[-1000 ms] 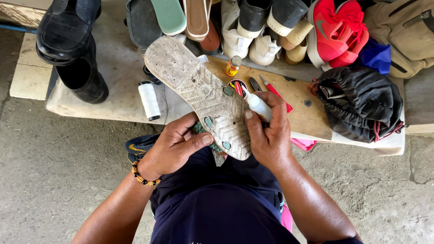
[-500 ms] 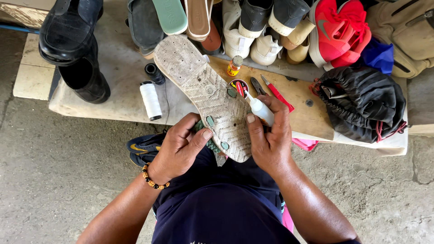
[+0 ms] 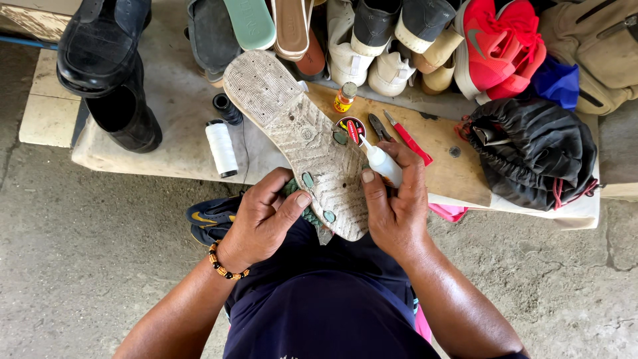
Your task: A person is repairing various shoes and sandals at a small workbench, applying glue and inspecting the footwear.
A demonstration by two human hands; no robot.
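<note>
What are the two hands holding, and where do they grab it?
Left hand grips the worn sandal at its heel edge, sole up. Right hand grips a small white glue bottle around its body.

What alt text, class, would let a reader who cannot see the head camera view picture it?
A person's left hand grips a worn pale sandal, sole up, while the right hand holds a small white squeeze bottle with its nozzle at the sole's edge. Behind, a low bench carries a white thread spool, red-handled pliers and a black drawstring bag.
</note>
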